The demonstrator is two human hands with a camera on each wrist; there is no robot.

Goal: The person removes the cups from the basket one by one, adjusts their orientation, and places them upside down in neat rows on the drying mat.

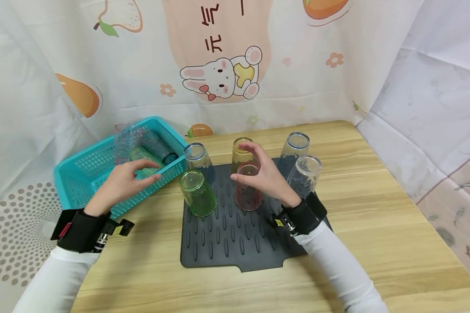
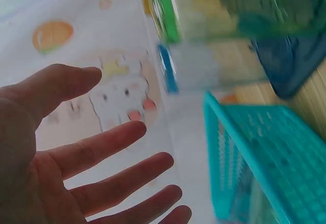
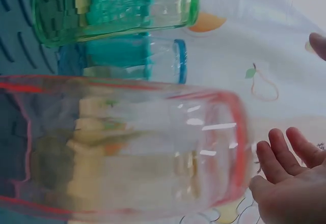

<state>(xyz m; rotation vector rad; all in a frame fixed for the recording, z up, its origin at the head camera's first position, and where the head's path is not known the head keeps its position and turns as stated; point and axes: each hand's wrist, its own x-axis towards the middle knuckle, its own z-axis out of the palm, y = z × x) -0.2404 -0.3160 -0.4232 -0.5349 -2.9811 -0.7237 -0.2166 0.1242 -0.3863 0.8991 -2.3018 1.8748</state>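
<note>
Spanning the foreground, two white sleeves (image 1: 338, 265) end in black wrist straps (image 1: 84, 232) above a wood-grain table (image 1: 141, 282). Just beyond lies the dark ridged mat (image 1: 219, 250), its glasses apparently mouth-down, most likely so they can drain between those ridges! Front row: green tumbler (image 1: 199, 198) on the left, clear tumbler (image 1: 303, 176) on the right, and between them the red-pink tumbler (image 1: 248, 200), directly under the right hand (image 1: 264, 174). Thumb and fingers are parted in a wide curve by its upturned base, a shape that seems to suit its girth; they grasp nothing, though whether a fingertip brushes the glass I cannot tell. And what a glass: see-through, faintly rosy walls, stronger red at the base edge, white glints all over. Behind it, the yellow tumbler (image 1: 238, 151), with blue-tinted tumblers (image 1: 293, 156) either side. Out left, the left hand (image 1: 127, 180) spreads its fingers, clutching nothing, beside the turquoise basket (image 1: 141, 196). Inside, a pale pink tumbler (image 1: 124, 141) and a dark blue tumbler (image 1: 158, 148) lying down. Farthest back, the rabbit-print cloth (image 1: 297, 95)!
</note>
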